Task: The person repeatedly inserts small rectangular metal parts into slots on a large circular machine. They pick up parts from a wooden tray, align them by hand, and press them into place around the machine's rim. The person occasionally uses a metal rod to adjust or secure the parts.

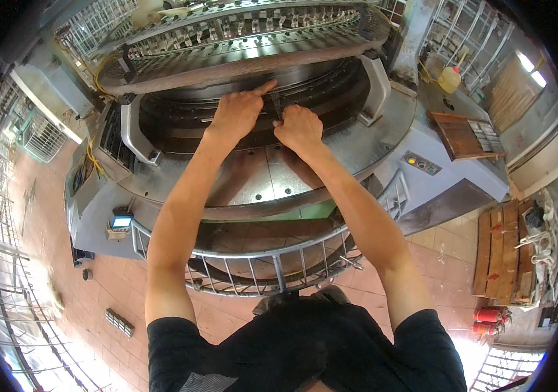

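Both arms reach into the opening of a large round machine that looks like a circular knitting machine. My left hand (236,111) has its index finger stretched to the right against the dark metal cylinder (217,90); the other fingers are curled and partly hidden. Close beside it, my right hand (298,127) is closed, palm down. A thin, dark metal strip (276,101) stands up from its thumb side, near my left fingertip; its exact kind cannot be made out. Under my wrists lies the curved metal plate ring (253,176).
Overhead hangs a wide ring (239,67) with a row of small metal parts. Grey brackets (375,88) flank the opening. A curved metal railing (279,271) stands before my body. At right are a button panel (421,163), wooden crates (497,251) and red extinguishers (490,320).
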`<state>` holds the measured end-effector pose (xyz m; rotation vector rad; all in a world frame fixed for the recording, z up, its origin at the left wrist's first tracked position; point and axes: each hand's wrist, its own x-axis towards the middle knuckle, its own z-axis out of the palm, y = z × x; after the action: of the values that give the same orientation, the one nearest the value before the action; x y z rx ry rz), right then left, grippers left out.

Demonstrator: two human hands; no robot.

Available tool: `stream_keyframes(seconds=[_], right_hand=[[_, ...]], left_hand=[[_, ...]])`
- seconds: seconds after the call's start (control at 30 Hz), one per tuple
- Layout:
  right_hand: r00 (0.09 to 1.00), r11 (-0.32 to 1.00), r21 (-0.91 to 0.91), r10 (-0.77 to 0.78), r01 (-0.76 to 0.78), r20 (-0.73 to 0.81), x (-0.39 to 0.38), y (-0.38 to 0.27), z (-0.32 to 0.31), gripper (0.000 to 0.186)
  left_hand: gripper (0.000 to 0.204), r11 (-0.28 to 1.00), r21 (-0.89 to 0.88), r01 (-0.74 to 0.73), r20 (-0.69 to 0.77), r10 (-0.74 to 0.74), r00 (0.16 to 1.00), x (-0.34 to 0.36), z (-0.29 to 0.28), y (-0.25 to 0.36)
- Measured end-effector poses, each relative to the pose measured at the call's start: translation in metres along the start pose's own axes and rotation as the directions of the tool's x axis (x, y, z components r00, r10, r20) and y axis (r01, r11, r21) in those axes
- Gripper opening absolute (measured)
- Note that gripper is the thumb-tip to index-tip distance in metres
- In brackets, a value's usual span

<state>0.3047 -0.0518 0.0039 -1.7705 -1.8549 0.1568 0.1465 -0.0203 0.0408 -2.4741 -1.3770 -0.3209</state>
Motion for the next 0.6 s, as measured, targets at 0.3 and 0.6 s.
stream_keyframes(seconds=[0.3, 0.6], right_hand=[[0.984, 0.988, 0.058, -0.132, 0.140, -0.123, 0.004, 0.013, 0.010, 0.021], [0.989, 0.989, 0.077, -0.117, 0.124, -0.088, 0.010, 0.020, 0.005, 0.025]], left_hand=[[0.069, 0.995, -0.070, -0.077, 0.084, 0.083, 0.993, 0.006, 0.000, -0.020], [0.065, 0.981, -0.151, -0.121, -0.008, 0.121, 0.993, 0.008, -0.004, -0.022]])
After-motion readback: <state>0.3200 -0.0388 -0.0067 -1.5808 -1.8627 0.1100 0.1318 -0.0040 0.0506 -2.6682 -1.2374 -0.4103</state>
